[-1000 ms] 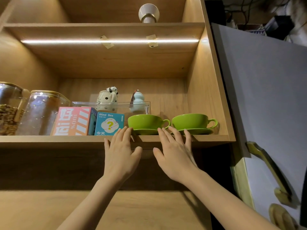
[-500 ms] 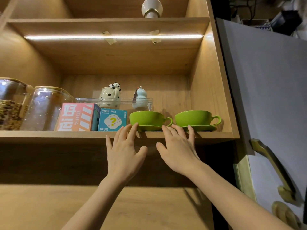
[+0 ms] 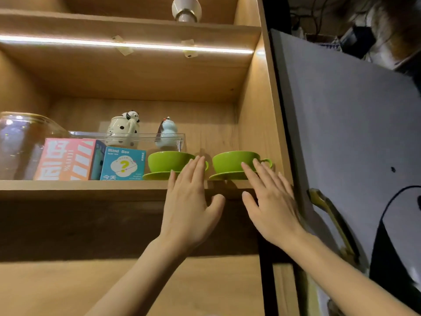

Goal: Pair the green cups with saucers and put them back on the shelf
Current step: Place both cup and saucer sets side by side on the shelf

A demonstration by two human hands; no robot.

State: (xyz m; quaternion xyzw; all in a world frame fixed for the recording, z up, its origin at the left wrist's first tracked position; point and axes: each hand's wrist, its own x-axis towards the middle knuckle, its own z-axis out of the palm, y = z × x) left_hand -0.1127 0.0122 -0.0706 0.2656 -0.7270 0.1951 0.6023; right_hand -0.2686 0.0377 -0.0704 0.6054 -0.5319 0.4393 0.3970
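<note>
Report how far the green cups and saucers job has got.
Done, it seems: the left cup sits on its saucer, the right cup on its saucer, both on the shelf. In hand: nothing; the left hand and right hand are open before them. Left: perhaps a final nudge.

Shelf (image 3: 79, 185): left cup (image 3: 168, 161) on left saucer (image 3: 157, 175), right cup (image 3: 232, 161) on right saucer (image 3: 227, 176), side by side at right; boxes (image 3: 95, 159) left, tray (image 3: 136, 137) behind.

glass jar (image 3: 20, 144) cut off at 9 o'clock edge, left hand (image 3: 191, 206) hides left cup's handle, right saucer (image 3: 225, 176) partly behind right hand (image 3: 271, 201)
</note>
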